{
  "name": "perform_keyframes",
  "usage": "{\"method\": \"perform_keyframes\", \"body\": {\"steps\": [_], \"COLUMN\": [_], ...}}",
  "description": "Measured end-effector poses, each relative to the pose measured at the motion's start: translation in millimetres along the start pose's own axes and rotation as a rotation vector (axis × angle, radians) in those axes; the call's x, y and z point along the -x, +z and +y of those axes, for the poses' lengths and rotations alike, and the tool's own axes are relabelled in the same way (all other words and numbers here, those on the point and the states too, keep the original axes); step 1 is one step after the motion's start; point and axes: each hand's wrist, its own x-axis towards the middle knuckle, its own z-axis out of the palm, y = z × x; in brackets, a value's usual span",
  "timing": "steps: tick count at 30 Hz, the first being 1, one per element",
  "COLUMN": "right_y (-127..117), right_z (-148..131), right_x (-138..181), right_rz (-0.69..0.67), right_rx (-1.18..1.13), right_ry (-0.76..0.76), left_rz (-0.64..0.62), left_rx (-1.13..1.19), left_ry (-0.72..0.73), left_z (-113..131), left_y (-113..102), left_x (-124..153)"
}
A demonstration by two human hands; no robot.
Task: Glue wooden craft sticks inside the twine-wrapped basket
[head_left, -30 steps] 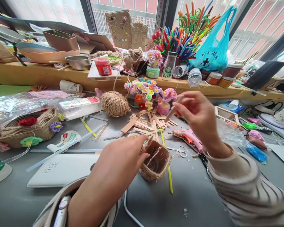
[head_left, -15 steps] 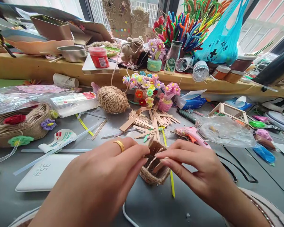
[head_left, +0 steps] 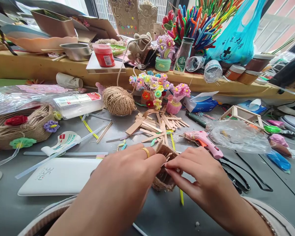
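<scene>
A small twine-wrapped basket [head_left: 162,184] stands on the grey table between my hands, its opening facing me. Short thin wooden pieces [head_left: 169,157] show inside it, partly covered by my fingers. My left hand [head_left: 130,177], with a gold ring, is closed at the basket's left rim; its fingertips are mostly hidden. On the other side, my right hand [head_left: 199,173] reaches over the opening with thumb and forefinger pinched together. What sits in either pinch is too small or hidden to name. Behind the basket lies a pile of wooden craft sticks [head_left: 147,123].
A pink hot glue gun [head_left: 206,142] lies right of the basket, near black cables [head_left: 250,173]. At left are a white power bank [head_left: 54,178], clear glue sticks [head_left: 59,155] and a flower-trimmed twine basket [head_left: 39,119]. A twine ball [head_left: 119,101] and fuzzy-wire flowers [head_left: 153,87] stand behind.
My left hand has moved right and turned further over the basket, covering more of it. My right fingertips remain pinched at the opening. The whole view has shifted slightly.
</scene>
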Motion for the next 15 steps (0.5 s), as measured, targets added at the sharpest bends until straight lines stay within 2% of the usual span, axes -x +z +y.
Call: {"method": "perform_keyframes", "body": {"steps": [9,15], "right_y": [0,-3], "right_z": [0,1], "right_x": [2,0], "right_rz": [0.0,0.049], "right_rx": [0.075,0.075], "right_ry": [0.024,0.036], "left_rz": [-0.054,-0.024], "left_rx": [-0.109,-0.109], "left_ry": [0.022,0.068], "left_z": [2,-1], "left_y": [11,14], "left_x": [-2,0]}}
